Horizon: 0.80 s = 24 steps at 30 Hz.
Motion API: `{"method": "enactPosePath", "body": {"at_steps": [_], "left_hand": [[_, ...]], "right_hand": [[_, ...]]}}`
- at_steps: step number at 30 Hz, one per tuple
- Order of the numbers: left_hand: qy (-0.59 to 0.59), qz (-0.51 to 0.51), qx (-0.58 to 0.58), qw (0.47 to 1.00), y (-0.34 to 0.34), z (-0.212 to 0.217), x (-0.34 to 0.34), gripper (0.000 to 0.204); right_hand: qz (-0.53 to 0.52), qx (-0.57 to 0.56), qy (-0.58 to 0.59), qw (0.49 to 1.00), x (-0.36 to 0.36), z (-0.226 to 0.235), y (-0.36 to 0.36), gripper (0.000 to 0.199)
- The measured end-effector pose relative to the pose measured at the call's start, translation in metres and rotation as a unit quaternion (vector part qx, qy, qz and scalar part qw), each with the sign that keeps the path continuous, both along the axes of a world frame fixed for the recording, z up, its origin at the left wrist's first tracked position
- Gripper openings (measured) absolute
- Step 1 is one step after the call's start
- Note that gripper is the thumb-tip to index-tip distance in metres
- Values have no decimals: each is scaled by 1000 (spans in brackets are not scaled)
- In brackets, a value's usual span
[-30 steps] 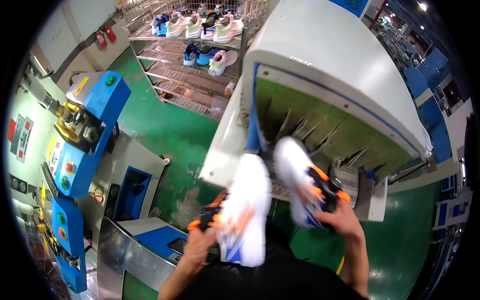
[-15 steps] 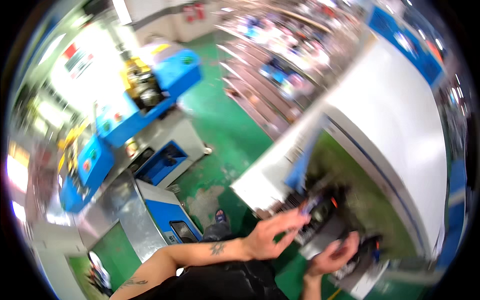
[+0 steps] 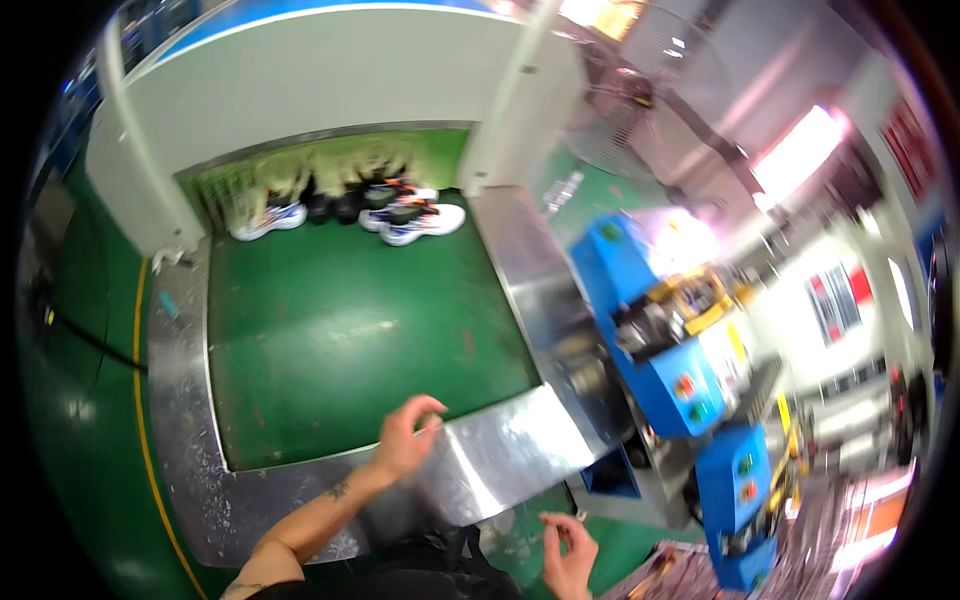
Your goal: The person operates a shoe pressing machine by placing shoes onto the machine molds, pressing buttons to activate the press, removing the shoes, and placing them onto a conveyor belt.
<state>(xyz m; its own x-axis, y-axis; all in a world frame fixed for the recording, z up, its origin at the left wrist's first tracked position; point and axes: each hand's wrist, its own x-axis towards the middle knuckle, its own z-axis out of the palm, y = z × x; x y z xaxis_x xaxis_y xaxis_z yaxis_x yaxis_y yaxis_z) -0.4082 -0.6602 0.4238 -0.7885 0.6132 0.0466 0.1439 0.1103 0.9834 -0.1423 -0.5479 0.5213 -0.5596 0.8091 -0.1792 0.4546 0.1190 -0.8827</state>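
My left hand (image 3: 408, 440) is raised above the inner edge of the metal frame (image 3: 375, 515), next to the green belt surface (image 3: 340, 330). Its fingers are loosely curled, with the thumb apart, and hold nothing. Lower and to the right is my right hand (image 3: 570, 555), its thumb and fingers apart and nothing between them. Several sports shoes stand at the far end of the green surface: a white one (image 3: 425, 224), a white-and-blue one (image 3: 270, 222) and darker ones (image 3: 347, 205). Both hands are well away from them.
A pale housing (image 3: 330, 85) spans the far end, with bristly strips hanging at its opening. On the right stand blue machines (image 3: 680, 385) with buttons and metal parts. A large fan (image 3: 635, 90) stands beyond. A yellow floor line (image 3: 150, 430) runs along the left.
The view has swung round from a white housing with dark shoes beside my hands to the metal-framed green surface. Both hands have come away from those shoes and are empty.
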Motion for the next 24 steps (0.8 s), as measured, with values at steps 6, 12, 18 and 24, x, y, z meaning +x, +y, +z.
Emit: {"method": "enactPosePath", "body": {"at_steps": [6, 12, 18, 24], "left_hand": [[180, 307, -194, 914, -99, -135, -155, 35], [238, 400, -346, 815, -179, -221, -157, 35], [215, 379, -283, 854, -142, -223, -184, 30], [234, 396, -351, 816, -174, -213, -164, 30]], "right_hand": [[485, 220, -47, 845, -299, -19, 99, 55], [636, 442, -61, 629, -598, -75, 120, 78], [576, 543, -346, 504, -688, -150, 182, 66], [531, 302, -161, 775, -496, -165, 93, 62]]}}
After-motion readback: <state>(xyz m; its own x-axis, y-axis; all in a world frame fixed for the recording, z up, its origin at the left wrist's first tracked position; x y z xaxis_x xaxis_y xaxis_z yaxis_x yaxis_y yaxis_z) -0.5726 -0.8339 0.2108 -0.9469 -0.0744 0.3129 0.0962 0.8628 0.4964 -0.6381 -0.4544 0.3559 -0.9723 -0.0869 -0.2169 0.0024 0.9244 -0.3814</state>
